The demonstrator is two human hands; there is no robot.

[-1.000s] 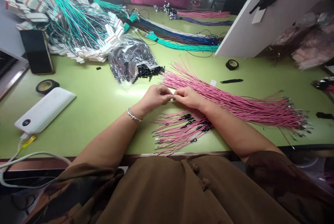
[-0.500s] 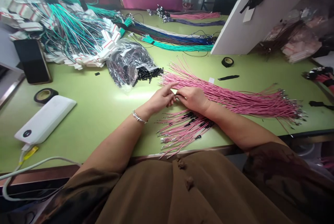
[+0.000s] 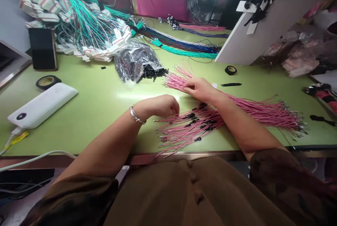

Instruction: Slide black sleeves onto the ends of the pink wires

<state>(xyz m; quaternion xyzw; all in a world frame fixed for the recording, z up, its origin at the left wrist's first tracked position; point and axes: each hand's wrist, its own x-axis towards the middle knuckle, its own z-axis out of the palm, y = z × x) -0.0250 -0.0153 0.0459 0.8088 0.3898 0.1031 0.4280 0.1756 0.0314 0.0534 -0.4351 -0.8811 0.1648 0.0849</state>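
My left hand (image 3: 163,106) is curled, its fingertips pointing down on a pink wire (image 3: 164,119) at the upper edge of a smaller group of wires. Black sleeves (image 3: 209,125) sit on several wires of that group. Higher and to the right, my right hand (image 3: 201,90) reaches over the large bundle of pink wires (image 3: 252,106), thumb and forefinger pinched together at its left part. The exact contact of the fingertips is partly hidden. Metal terminals show at the wire ends.
A clear bag (image 3: 137,59) spills small black sleeves behind my hands. On the left are a phone (image 3: 43,48), tape roll (image 3: 48,82) and white power bank (image 3: 43,106). Another tape roll (image 3: 230,70) lies by a white upright panel (image 3: 244,33). Teal wire bundles (image 3: 86,12) fill the back left.
My hands have come apart. The left has lowered to the sleeved wires, and the right has moved up and right onto the large bundle. The view has shifted slightly.
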